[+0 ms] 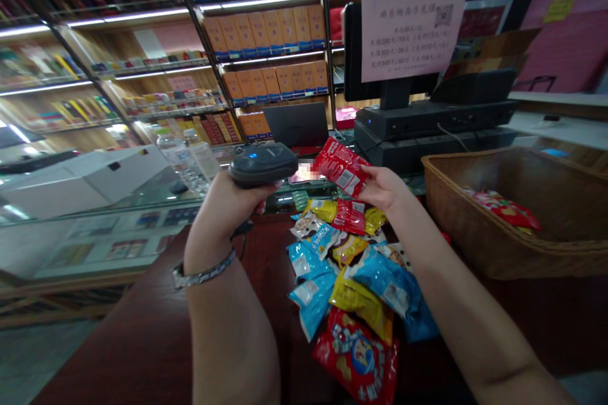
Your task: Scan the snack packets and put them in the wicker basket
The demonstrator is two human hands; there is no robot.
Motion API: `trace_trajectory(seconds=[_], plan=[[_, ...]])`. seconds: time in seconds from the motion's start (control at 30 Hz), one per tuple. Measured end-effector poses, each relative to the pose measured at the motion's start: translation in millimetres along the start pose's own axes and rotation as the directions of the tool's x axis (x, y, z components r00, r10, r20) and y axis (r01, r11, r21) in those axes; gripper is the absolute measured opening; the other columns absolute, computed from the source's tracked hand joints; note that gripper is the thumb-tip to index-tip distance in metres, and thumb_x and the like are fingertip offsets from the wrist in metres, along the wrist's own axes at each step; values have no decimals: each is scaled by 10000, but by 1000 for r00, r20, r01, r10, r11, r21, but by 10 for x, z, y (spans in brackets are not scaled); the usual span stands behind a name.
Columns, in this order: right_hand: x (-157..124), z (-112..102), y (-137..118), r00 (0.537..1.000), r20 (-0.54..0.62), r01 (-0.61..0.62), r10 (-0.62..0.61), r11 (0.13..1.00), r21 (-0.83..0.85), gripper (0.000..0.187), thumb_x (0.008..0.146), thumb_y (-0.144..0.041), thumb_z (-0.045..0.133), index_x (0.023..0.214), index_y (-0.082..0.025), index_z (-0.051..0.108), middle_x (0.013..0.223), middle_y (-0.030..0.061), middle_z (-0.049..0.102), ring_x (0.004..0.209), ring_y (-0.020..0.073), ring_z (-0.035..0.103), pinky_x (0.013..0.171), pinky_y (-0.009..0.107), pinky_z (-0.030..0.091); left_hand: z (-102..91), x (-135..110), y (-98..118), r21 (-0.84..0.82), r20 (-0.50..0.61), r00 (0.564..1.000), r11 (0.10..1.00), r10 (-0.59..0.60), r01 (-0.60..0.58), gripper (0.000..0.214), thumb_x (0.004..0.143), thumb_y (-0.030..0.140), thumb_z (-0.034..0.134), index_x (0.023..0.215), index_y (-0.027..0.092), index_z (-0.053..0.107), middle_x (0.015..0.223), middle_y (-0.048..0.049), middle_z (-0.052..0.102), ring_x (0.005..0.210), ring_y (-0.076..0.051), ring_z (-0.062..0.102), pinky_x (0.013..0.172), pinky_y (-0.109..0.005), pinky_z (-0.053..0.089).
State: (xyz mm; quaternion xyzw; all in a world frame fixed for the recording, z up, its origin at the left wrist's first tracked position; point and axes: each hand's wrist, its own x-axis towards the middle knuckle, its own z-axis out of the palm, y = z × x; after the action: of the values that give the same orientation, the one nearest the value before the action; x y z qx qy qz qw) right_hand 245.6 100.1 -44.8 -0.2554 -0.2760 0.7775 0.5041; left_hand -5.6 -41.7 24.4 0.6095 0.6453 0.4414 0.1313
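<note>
The left grip (242,202) is closed around a black handheld barcode scanner (263,164), its fingers mostly hidden beneath the scanner's body. A metal link bracelet (204,272) circles that wrist. The right grip (382,188) is narrow, pinching the lower corner of a red snack packet (342,166) between thumb and fingers. The packet stands tilted just beside the scanner's front end, at about 2 o'clock from the left grip, and the two are not clearly touching.

At 6 o'clock from the right grip, a heap of blue, yellow and red snack packets (346,272) lies on a dark red wooden counter (142,342). At 3 o'clock, a wicker basket (475,161) holds more red packets (506,209). At 12 o'clock sit a laptop (297,125) and a black till (427,117) with a pink printed notice (411,35). Bottled water (183,161) stands at 11 o'clock, beyond a glass display case (95,228) at 9 o'clock. Boxed goods fill lit shelves (270,31) behind. A small bright object (301,172) behind the scanner is blurred and hard to make out. The notice's small print is unreadable.
</note>
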Motion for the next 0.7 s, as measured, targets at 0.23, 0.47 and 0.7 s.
trace_trajectory(seconds=[0.23,0.47,0.7], plan=[[-81,100,-61,996,-64,79,-67,972,220,313,772,-1,504,1016,-183,577,835,70,702,806,201,711,708,331,629,45,5,56,26,39,998,998,48,-49,274,717,346,741,561,176,593,452,7,568,421,-124,512,445,-233,402],[-249,196,-106,957,-150,266,-250,959,100,234,765,-3,521,929,-159,584,805,50,706,712,165,678,645,287,594,157,0,121,69,107,992,995,71,-78,264,712,387,746,613,166,643,466,-16,595,434,-145,535,453,-245,421],[-214,172,-79,897,-145,417,-417,908,-32,302,680,-17,579,906,-211,532,784,-18,702,736,167,681,684,337,593,311,-2,234,50,108,987,991,118,-124,208,699,338,750,786,150,729,474,19,596,444,-144,537,472,-238,433]])
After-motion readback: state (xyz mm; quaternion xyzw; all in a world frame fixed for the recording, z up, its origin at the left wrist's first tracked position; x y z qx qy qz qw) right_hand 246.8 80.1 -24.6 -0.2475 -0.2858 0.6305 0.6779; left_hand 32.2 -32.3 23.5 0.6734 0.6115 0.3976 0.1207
